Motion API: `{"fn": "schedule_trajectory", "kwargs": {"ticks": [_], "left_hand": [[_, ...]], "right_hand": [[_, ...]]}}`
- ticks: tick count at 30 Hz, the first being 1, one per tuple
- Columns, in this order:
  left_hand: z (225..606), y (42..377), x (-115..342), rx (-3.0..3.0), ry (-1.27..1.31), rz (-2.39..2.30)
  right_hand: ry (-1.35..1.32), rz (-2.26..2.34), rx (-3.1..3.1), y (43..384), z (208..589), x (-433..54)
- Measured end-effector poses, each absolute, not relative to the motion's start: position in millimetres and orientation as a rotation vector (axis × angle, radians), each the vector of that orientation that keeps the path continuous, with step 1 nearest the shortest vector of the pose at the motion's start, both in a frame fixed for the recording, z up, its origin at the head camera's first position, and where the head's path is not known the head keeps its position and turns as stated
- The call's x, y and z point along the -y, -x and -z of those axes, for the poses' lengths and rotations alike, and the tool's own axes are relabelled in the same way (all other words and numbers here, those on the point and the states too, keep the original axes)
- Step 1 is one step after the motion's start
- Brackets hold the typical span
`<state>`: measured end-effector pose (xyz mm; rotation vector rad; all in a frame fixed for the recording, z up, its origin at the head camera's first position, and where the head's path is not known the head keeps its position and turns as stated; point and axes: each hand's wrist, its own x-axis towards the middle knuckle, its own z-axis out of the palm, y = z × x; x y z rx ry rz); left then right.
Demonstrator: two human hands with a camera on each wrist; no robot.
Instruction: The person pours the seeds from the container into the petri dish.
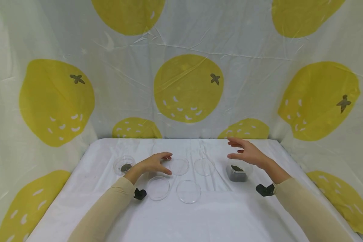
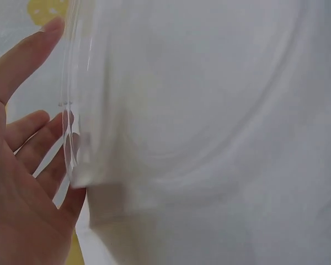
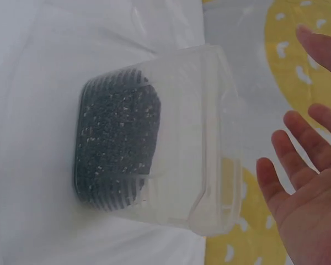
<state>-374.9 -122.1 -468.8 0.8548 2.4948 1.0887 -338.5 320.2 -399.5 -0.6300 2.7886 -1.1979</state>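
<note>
My left hand (image 1: pixel 154 163) is over the left part of the table, its thumb and fingers spread apart around nothing. Just right of its fingertips lies a clear shallow round dish (image 1: pixel 179 167); another clear dish (image 1: pixel 158 188) is below the hand. In the left wrist view, a clear dish (image 2: pixel 209 83) fills the foreground and partly overlaps the fingers; contact cannot be told. My right hand (image 1: pixel 248 154), fingers extended and apart, hovers by the top of a clear plastic tub (image 3: pixel 179 138). Dark grains (image 3: pixel 118 135) fill the tub's lower part. Nothing is in that hand.
At the left stands a clear round dish (image 1: pixel 118 162) with a small heap of dark grains (image 1: pixel 126 167). More clear dishes lie mid-table, one at the back (image 1: pixel 204 167) and one nearer (image 1: pixel 189 191). A lemon-print curtain (image 1: pixel 245 80) hangs behind the white-covered table (image 1: pixel 217 215).
</note>
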Motion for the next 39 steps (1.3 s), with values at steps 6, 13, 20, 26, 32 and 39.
{"fn": "schedule_trajectory", "kwargs": {"ticks": [6,13,20,26,32,39], "left_hand": [[469.6,374.4,117.0,-2.581,-0.874,-0.946],[464.0,372.2,109.5,-2.635,-0.846,-0.881],[462.0,373.2,105.7,-2.651,-0.849,-0.831],[460.1,376.5,103.3,-2.66,-0.859,-0.793],[459.8,377.8,101.1,-2.675,-0.878,-0.776],[458.1,377.0,99.8,-2.679,-0.894,-0.777]], "right_hand": [[0.608,1.21,-2.777,331.0,404.4,-326.3],[0.59,1.28,-2.758,323.7,411.6,-334.1],[0.581,1.313,-2.746,314.0,413.0,-345.1],[0.604,1.349,-2.744,309.4,415.5,-359.9],[0.594,1.428,-2.704,307.3,419.9,-371.8],[0.577,1.378,-2.622,305.8,437.7,-374.6]]}}
